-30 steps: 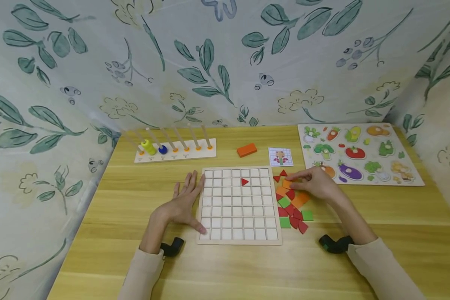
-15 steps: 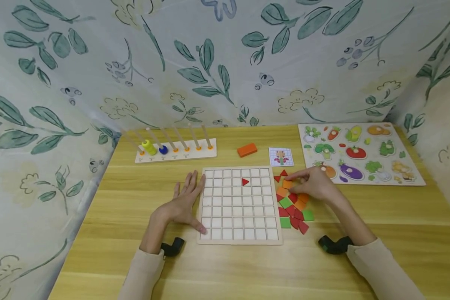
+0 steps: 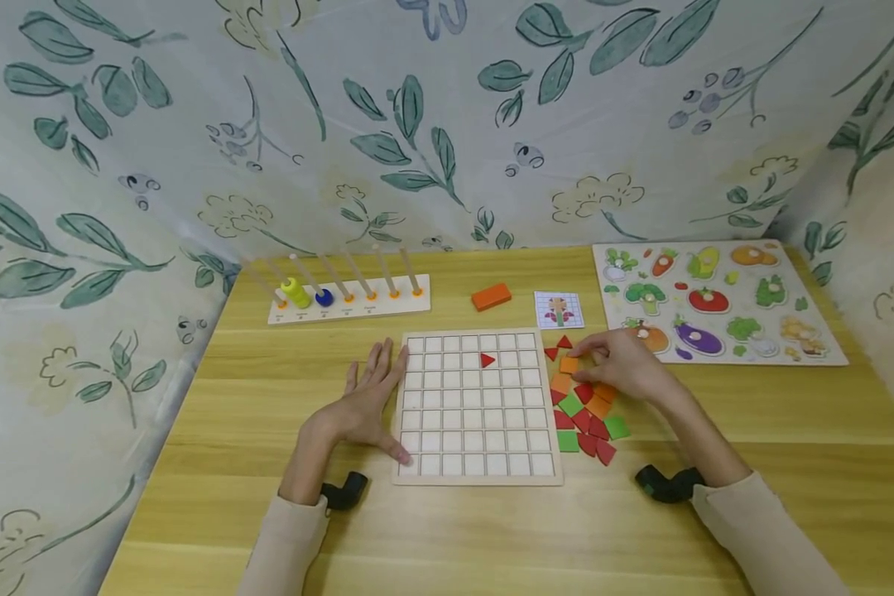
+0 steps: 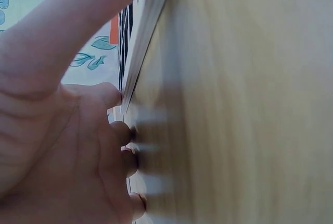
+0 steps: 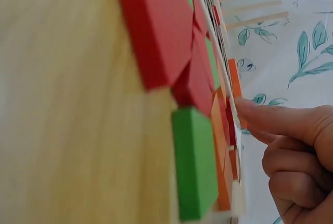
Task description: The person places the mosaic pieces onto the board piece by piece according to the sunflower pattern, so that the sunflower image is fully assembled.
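My left hand [image 3: 353, 410] lies spread at the left side of a white grid board [image 3: 473, 481], thumb on its near left corner and index fingertip at its left edge. In the left wrist view the fingertips of that hand [image 4: 67, 146] reach down to the tabletop. One red triangle [image 3: 487, 361] sits on the grid. Right of the board, my right hand [image 3: 622, 362] pinches an orange square tile [image 3: 569, 365] between thumb and index finger, over a loose pile of red, green and orange tiles. Its other fingers are curled in the right wrist view [image 5: 296, 161].
Behind the board stand a pegged counting rack [image 3: 350, 310] with yellow and blue beads, an orange block [image 3: 491, 297] and a small pattern card [image 3: 559, 310]. A vegetable puzzle board [image 3: 723, 306] lies at the back right. Patterned cloth [image 3: 447, 124] hangs behind the table.
Several green and red tiles below my right hand have shifted slightly right and spread apart. The right hand has barely moved; the left hand stays on the board.
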The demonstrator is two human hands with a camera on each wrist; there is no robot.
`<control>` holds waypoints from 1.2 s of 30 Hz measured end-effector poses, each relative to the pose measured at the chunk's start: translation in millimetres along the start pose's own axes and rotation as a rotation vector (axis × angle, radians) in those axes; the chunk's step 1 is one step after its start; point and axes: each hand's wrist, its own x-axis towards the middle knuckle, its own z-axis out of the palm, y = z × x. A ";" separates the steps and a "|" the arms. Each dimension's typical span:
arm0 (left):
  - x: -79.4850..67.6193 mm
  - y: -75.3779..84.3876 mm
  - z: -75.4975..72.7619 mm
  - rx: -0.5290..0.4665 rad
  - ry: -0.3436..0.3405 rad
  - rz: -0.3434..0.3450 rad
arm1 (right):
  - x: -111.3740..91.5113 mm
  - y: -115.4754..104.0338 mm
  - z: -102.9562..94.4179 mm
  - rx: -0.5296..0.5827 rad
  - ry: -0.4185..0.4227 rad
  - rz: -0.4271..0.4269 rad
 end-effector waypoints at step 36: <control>-0.9 3.7 0.0 -0.015 -0.006 -0.006 | 58.7 -79.1 67.4 0.331 -0.088 -0.011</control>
